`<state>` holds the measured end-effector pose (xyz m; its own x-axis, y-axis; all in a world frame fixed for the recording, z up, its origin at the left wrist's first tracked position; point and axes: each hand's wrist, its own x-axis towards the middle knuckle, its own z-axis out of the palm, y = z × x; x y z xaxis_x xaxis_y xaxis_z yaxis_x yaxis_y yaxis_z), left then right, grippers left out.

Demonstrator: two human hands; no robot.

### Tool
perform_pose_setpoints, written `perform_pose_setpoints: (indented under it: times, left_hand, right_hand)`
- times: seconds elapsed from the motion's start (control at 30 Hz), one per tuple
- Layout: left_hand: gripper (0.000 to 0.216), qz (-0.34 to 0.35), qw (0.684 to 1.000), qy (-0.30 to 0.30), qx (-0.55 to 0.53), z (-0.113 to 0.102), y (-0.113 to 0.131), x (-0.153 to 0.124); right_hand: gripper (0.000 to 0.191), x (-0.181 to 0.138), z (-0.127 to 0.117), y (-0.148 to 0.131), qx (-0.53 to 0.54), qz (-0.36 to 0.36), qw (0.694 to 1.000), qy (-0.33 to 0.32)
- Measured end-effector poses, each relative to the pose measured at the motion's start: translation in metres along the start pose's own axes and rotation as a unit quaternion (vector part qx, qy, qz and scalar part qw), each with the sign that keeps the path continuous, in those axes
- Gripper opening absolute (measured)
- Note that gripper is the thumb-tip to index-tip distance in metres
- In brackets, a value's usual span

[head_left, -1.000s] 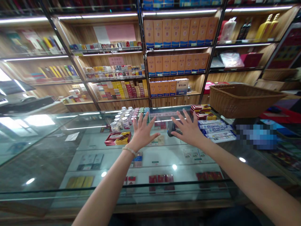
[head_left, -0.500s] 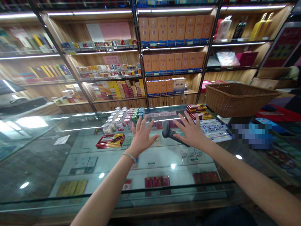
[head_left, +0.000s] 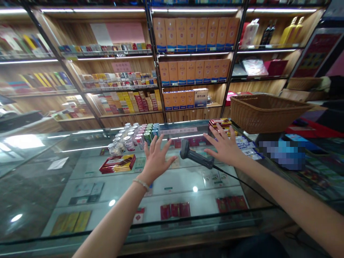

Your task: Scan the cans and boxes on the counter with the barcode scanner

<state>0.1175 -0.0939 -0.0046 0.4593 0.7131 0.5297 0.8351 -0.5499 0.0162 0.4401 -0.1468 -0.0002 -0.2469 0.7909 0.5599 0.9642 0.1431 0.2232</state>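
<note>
Both my arms reach out over a glass display counter (head_left: 53,186). My left hand (head_left: 156,159), with a bead bracelet at the wrist, is open with fingers spread and holds nothing. My right hand (head_left: 225,147) is also open, fingers spread, hovering just right of a black corded barcode scanner (head_left: 195,157) that lies on the glass between the two hands. A red and gold flat box (head_left: 116,163) lies on the glass to the left of my left hand. Small jars and cans (head_left: 131,138) stand in a cluster beyond my left hand.
A wicker basket (head_left: 266,113) stands at the right end of the counter, with stacked red boxes (head_left: 220,124) and white-blue packs (head_left: 248,148) beside it. Cigarette packs lie inside the case under the glass. Wall shelves behind hold orange boxes (head_left: 193,34) and bottles.
The view has swung so everything slid left in the picture. My right hand has moved off the scanner to its right, leaving the whole scanner and its cord in sight. Both hands stay open.
</note>
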Motion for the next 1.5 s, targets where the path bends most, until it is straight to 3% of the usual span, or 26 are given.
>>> perform_pose_setpoints:
  times: [0.43, 0.7, 0.87, 1.07, 1.27, 1.5]
  left_hand:
    - [0.064, -0.003, 1.0, 0.021, 0.019, 0.003, 0.001, 0.002]
    - [0.058, 0.034, 0.999, 0.015, 0.035, -0.003, 0.012, 0.016]
    - [0.057, 0.058, 0.998, 0.019, 0.027, -0.008, 0.035, 0.045]
    - [0.056, 0.064, 0.998, 0.008, -0.005, 0.0, 0.085, 0.086]
    - [0.063, 0.09, 0.996, -0.017, -0.016, 0.024, 0.126, 0.117]
    - [0.064, 0.101, 0.993, -0.049, -0.024, 0.06, 0.147, 0.135]
  right_hand:
    - [0.062, 0.001, 0.013, 0.052, -0.031, 0.039, 0.999, 0.021]
    - [0.059, -0.01, 0.017, 0.082, -0.054, 0.076, 0.995, 0.024]
    - [0.058, -0.014, 0.02, 0.093, -0.057, 0.085, 0.995, 0.017]
    - [0.056, -0.019, 0.024, 0.108, -0.057, 0.114, 0.992, 0.021]
    - [0.057, -0.025, 0.032, 0.124, -0.049, 0.147, 0.988, -0.002]
    - [0.055, -0.027, 0.038, 0.133, -0.028, 0.151, 0.988, -0.012]
